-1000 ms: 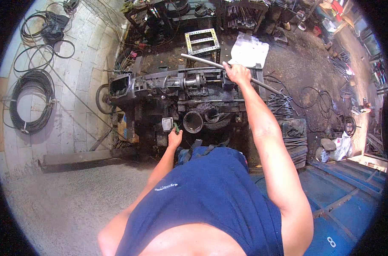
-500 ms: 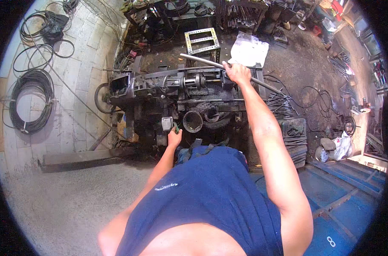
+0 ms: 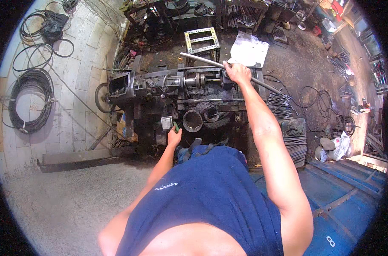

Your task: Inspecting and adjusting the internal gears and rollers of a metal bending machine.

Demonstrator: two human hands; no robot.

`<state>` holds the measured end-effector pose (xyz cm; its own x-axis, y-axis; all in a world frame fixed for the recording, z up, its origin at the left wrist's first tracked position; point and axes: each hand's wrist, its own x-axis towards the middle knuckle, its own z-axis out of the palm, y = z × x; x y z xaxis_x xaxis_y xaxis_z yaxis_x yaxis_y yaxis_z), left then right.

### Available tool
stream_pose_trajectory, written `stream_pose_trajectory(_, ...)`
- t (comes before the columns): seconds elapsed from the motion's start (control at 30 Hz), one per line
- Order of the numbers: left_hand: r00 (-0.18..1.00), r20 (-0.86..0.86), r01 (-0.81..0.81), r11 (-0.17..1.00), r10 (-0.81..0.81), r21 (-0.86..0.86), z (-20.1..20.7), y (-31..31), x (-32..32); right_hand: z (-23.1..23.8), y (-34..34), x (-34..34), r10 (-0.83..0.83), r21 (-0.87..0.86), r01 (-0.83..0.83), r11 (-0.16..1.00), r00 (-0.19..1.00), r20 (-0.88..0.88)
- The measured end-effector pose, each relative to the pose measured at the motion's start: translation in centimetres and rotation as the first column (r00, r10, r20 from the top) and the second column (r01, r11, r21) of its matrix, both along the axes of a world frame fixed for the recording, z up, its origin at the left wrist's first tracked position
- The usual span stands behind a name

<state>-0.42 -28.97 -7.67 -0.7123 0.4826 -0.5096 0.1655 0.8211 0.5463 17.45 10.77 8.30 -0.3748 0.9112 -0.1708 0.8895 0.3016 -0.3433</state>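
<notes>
A greasy, dark metal-working machine (image 3: 160,79) stretches across the middle, with a round chuck-like part (image 3: 194,81) on its shaft. Over its right side, my right hand (image 3: 238,72) is closed around a long grey metal bar (image 3: 202,59), which slants from the upper left down to the right. Lower down, at the machine's near side, my left hand (image 3: 174,135) is closed on a green handle (image 3: 176,126). A small pale square box (image 3: 166,123) sits right beside that handle. To the right of the left hand lies a dark open metal ring or cup (image 3: 192,121).
Behind the machine stand a perforated metal frame stool (image 3: 202,40) and a white sheet (image 3: 249,49). Bundles of metal rods (image 3: 293,145) lie to the right, near a blue metal surface (image 3: 330,196). A wire coil (image 3: 32,100) rests on the left floor. Beams (image 3: 79,156) lie near left.
</notes>
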Motion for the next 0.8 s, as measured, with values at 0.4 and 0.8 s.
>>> stream_pose_trajectory(0.4, 1.0, -0.018, 0.019, 1.0, -0.018, 0.016, 0.1, -0.1, 0.0, -0.4, 0.0, -0.2, 0.011, 0.068, -0.007, 0.998, 0.999, -0.048)
stream_pose_trajectory(0.8, 0.999, -0.024, 0.032, 0.999, -0.032, 0.014, 0.9, 0.1, 0.1, 0.1, -0.4, -0.1, 0.013, 0.045, -0.01, 0.999, 0.998, -0.057)
